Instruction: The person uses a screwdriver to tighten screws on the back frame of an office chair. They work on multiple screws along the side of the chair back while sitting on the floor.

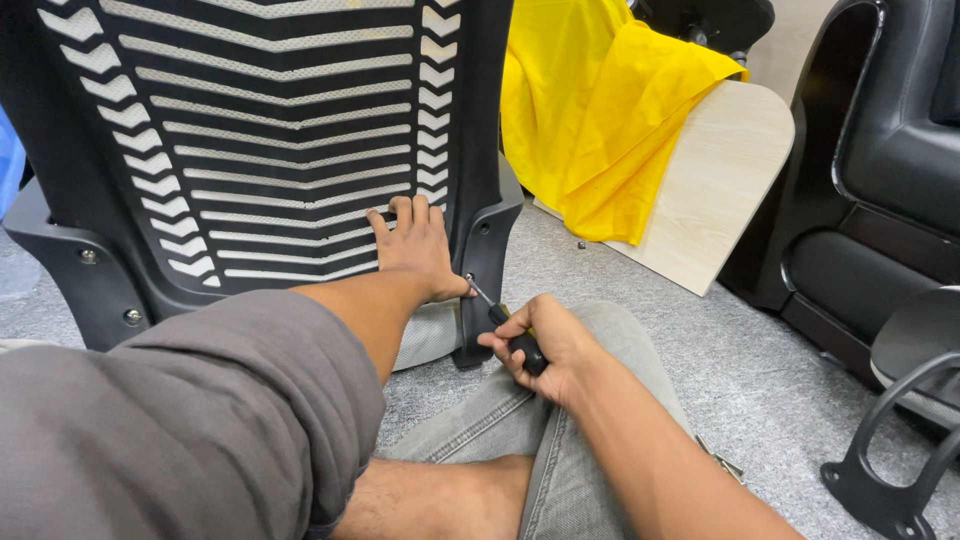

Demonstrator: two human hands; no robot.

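Frame centre: your left hand (415,245) lies spread on the chair back (260,140); your right hand (545,350) grips the screwdriver (512,330), tip at frame.

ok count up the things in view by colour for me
Black: 4 - chair back braced by the left hand, screwdriver in the right hand, seat, armrest
Yellow: 1 - cloth
Pale wood: 1 - board
Total: 6

Chair back (270,150) ahead; board (710,180) right of it; cloth (600,110) on board.
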